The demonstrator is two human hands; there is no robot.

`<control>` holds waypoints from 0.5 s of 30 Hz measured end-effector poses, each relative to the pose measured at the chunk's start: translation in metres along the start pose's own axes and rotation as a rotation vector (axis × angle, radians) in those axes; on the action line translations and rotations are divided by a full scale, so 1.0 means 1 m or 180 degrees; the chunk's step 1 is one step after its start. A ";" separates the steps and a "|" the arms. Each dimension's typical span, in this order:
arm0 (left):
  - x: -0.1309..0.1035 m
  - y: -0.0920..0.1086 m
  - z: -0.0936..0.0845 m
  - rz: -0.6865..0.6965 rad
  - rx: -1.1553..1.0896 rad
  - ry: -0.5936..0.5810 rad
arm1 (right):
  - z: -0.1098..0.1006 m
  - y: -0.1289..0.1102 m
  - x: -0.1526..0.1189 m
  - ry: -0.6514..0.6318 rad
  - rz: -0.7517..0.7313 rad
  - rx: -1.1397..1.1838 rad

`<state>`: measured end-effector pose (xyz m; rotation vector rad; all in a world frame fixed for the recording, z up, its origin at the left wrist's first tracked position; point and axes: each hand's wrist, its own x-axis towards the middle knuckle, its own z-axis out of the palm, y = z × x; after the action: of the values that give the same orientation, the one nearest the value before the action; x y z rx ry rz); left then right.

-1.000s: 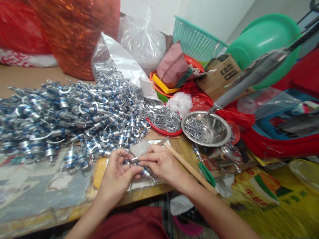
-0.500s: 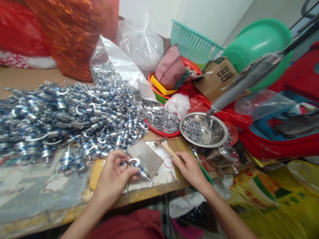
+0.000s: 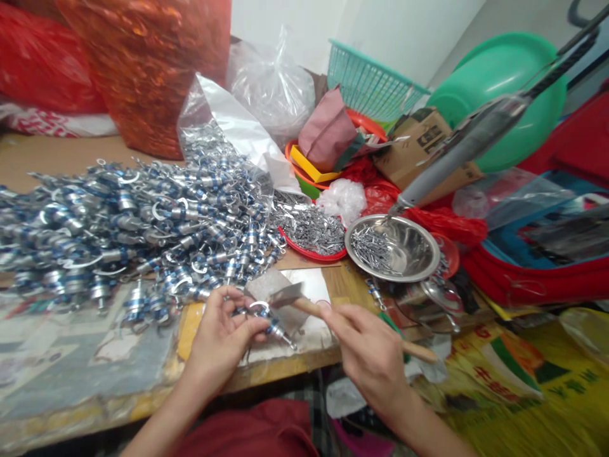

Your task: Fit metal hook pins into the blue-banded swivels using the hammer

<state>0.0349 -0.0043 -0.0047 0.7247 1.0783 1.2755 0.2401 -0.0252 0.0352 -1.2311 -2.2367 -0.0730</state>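
Observation:
My left hand (image 3: 231,327) is closed on a small blue-and-silver metal fitting (image 3: 276,328) with a white curved hook, its thin ringed end pointing to the lower right. My right hand (image 3: 373,352) is wrapped round the wooden handle of a hammer (image 3: 309,307). The hammer's dark metal head is raised close to the fitting, slightly blurred; I cannot tell whether they touch. Below both lies a flat grey metal plate (image 3: 266,284) on white paper (image 3: 311,336), partly hidden by the hammer and my left hand.
A large heap of similar fittings (image 3: 143,222) covers the left of the table. Behind the plate stand a red dish (image 3: 304,249) of small metal pieces and a steel bowl (image 3: 423,254) of metal pins. A grey tool arm (image 3: 457,152) slants over the bowl. Yellow bags (image 3: 523,393) lie lower right.
My right hand has lifted the hammer off the paper and brought its head left, over the plate beside the fitting. My left hand keeps its hold almost unmoved.

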 end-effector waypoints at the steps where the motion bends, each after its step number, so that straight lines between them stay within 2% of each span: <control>1: 0.000 0.000 0.000 0.0000 -0.0004 0.0007 | 0.001 -0.002 0.001 -0.0175 -0.0044 -0.0070; 3: 0.000 0.000 0.000 0.0004 -0.0007 0.0004 | 0.002 -0.005 0.000 -0.0236 -0.0024 -0.0170; 6: 0.000 -0.001 0.000 0.0006 -0.0013 0.0004 | 0.004 -0.004 -0.006 0.0017 0.0090 -0.0201; 10: 0.001 -0.001 0.001 -0.0068 -0.0020 0.0096 | 0.005 -0.001 -0.015 -0.0127 0.0221 -0.0037; 13: 0.000 0.001 0.001 -0.0119 -0.0036 0.0103 | 0.003 -0.003 -0.015 0.0395 0.0248 0.0007; 15: -0.001 0.001 0.001 -0.0115 -0.0056 0.0115 | 0.003 -0.005 -0.012 0.0370 0.0088 -0.0112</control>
<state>0.0354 -0.0046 -0.0032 0.6684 1.1033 1.2701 0.2393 -0.0366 0.0274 -1.2437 -2.1262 -0.1697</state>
